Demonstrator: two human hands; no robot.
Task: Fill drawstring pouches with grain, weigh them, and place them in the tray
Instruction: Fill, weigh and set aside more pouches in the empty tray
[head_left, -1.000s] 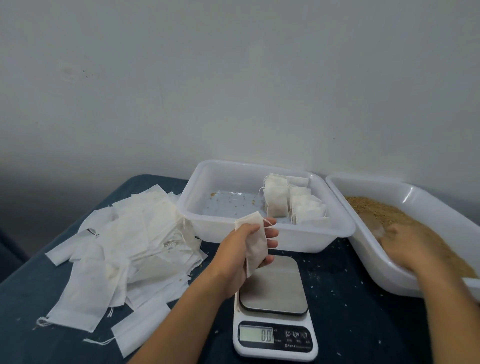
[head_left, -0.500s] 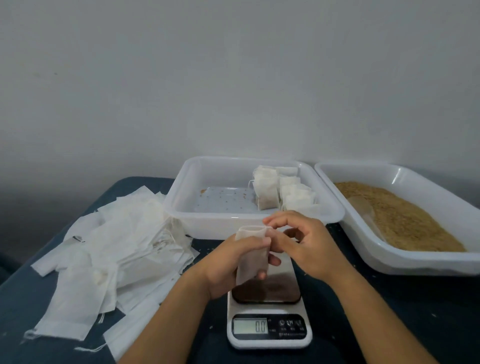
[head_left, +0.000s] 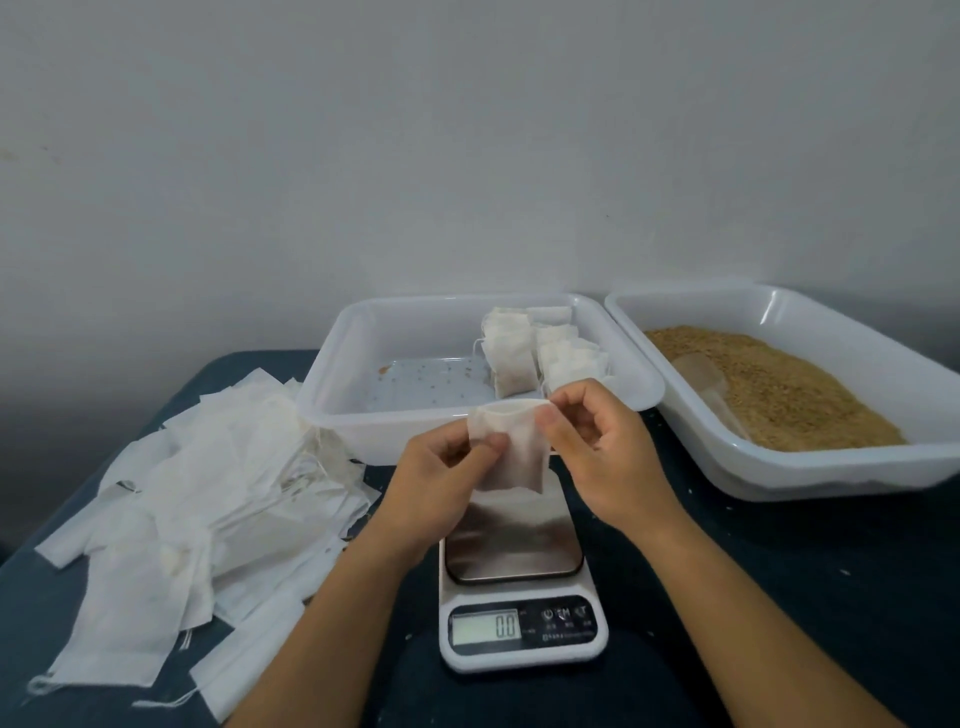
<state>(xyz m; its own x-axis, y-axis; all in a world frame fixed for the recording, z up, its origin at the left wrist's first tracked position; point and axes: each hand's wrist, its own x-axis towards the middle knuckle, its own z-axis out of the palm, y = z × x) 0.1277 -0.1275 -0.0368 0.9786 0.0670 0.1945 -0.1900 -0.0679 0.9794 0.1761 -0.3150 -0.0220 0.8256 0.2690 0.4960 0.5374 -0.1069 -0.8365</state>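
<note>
A small hand-packing station set against a bare wall

A makeshift workbench is suggested by a dark blue table pushed against a plain grey-white wall. A digital scale is placed at the centre, with a loose heap of empty pouches on one side, a white tray holding filled pouches behind it, and a second tray of brown grain. Whether it belongs to a home or a workshop cannot be told.

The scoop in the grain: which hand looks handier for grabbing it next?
Probably the right hand: the scoop lies in the grain tray on its side, while the left hand can hold the pouch.
</note>
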